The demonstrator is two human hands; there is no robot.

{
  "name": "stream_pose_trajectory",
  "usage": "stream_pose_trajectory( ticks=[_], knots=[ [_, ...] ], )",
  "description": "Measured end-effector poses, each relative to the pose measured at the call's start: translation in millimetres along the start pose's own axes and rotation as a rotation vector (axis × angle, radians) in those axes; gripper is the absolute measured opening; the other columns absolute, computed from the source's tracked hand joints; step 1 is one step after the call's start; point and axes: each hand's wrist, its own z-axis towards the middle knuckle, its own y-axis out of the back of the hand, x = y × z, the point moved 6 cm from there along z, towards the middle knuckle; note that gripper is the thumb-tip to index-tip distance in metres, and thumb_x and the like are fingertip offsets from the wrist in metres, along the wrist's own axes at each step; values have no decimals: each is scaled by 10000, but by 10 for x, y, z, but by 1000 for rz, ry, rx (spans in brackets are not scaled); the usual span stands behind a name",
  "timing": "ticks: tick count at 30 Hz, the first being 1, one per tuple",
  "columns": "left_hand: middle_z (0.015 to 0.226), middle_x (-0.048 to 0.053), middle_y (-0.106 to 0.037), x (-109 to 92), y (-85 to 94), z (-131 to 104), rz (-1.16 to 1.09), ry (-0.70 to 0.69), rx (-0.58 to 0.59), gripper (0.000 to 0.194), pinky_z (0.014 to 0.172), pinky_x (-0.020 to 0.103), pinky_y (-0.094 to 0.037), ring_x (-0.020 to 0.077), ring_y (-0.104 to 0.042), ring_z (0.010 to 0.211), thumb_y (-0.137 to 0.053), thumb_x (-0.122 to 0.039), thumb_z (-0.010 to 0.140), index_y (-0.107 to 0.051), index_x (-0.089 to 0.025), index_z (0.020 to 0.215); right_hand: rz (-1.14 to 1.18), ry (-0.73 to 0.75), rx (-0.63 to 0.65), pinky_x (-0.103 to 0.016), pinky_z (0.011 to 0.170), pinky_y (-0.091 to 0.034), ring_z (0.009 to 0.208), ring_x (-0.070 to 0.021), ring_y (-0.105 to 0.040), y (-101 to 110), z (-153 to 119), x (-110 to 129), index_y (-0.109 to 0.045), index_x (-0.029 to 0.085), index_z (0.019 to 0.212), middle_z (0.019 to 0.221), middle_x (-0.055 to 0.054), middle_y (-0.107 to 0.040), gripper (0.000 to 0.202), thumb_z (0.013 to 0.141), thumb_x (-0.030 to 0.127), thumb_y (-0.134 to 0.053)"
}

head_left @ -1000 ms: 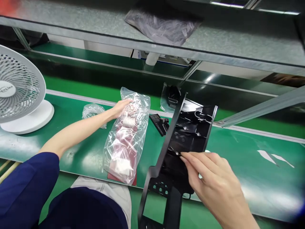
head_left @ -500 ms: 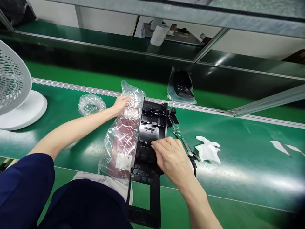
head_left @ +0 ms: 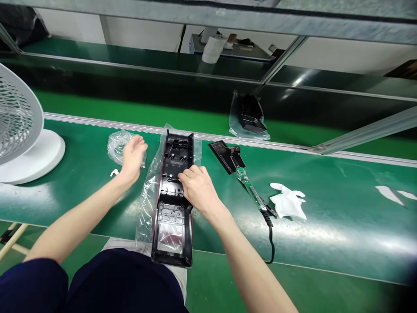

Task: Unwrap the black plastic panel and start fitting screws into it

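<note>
In front of us the long housing point(head_left: 172, 198) lies lengthwise on a plastic bag point(head_left: 148, 191), both on the worktop point(head_left: 325, 226). Our right hand point(head_left: 197, 189) rests on the housing's middle; our left hand point(head_left: 133, 157) hovers to its left, just before a small crumpled bag point(head_left: 119, 145). Farther left stands a fan point(head_left: 19, 130). Right of the housing lie a cabled tool point(head_left: 243, 176), then a glove point(head_left: 288, 202). Behind them sits a bagged part point(head_left: 249, 117).

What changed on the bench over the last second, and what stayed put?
The right hand brought the black plastic housing down from mid-air and leftward, laying it flat on the clear plastic bag. The left hand let go of that bag and now hovers open beside the small crumpled bag. The fan, white cloth and cabled tool lie as before.
</note>
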Motion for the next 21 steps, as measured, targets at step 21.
stream_pose_trajectory(
  ticks=[21],
  knots=[
    [911, 62, -623, -310, 632, -154, 531, -496, 170, 444, 707, 226, -438, 128, -519, 718, -507, -318, 798, -623, -125, 1180, -134, 185, -406, -331, 688, -303, 705, -194, -449, 992, -432, 31, -555, 114, 856, 757, -56, -564, 224, 959, 39, -371]
  ],
)
